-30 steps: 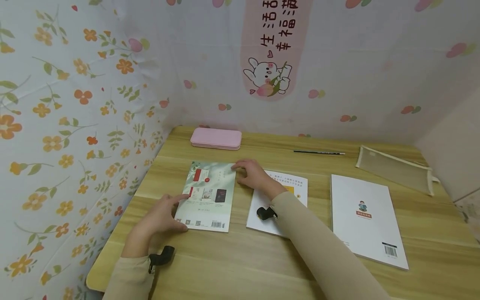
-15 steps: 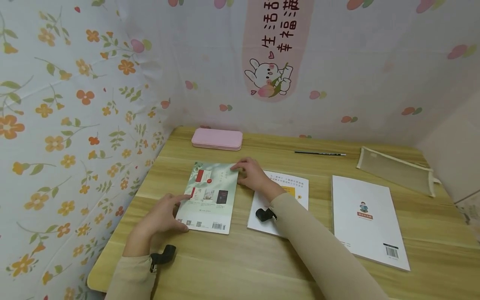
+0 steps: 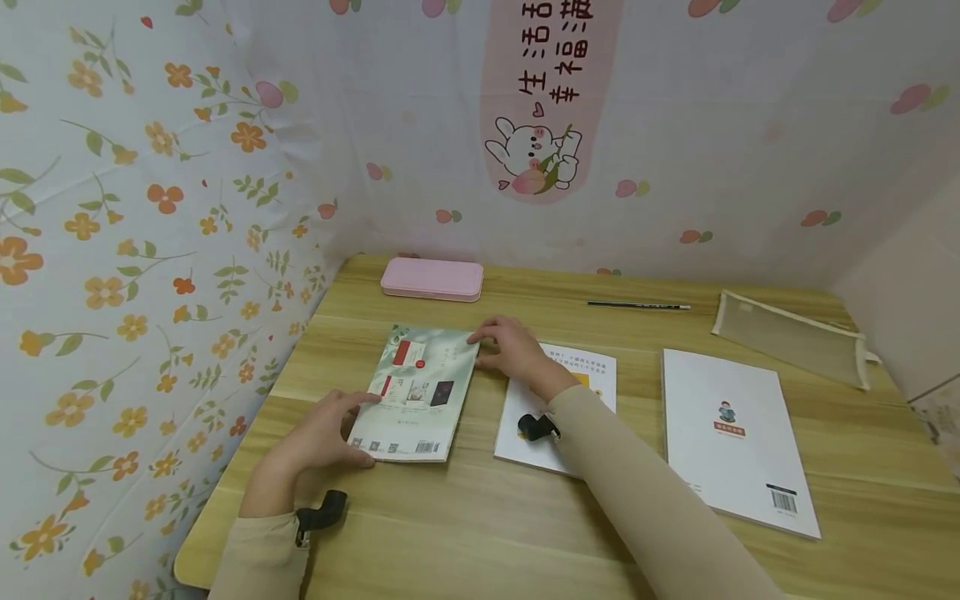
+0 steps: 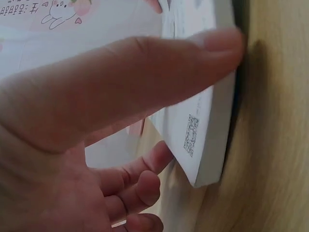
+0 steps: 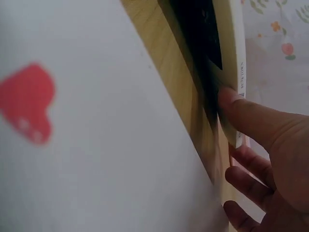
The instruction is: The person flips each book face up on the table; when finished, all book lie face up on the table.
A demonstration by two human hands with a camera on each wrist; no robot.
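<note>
A pale green book (image 3: pixel 412 400), back cover up, lies on the left part of the table, its right side raised off the wood. My left hand (image 3: pixel 321 433) grips its lower left corner: the thumb lies along the near edge and the index finger rests on the cover. In the left wrist view, the thumb (image 4: pixel 212 48) crosses the page edge while the lower fingers hang loosely curled. My right hand (image 3: pixel 516 354) pinches the upper right edge. The right wrist view shows the thumb (image 5: pixel 236 104) on the underside of the book's spine (image 5: pixel 240 72).
Under my right forearm lies a white book (image 3: pixel 517 417) with a yellow patch. Farther right is another white book (image 3: pixel 735 442). A pink pencil case (image 3: pixel 432 278), a dark pencil (image 3: pixel 637 305) and a mesh zip pouch (image 3: pixel 787 342) lie along the back, near the curtained wall.
The green book's right side has come up off the table with my right hand, so the book now tilts. My left hand stays almost in place at its corner.
</note>
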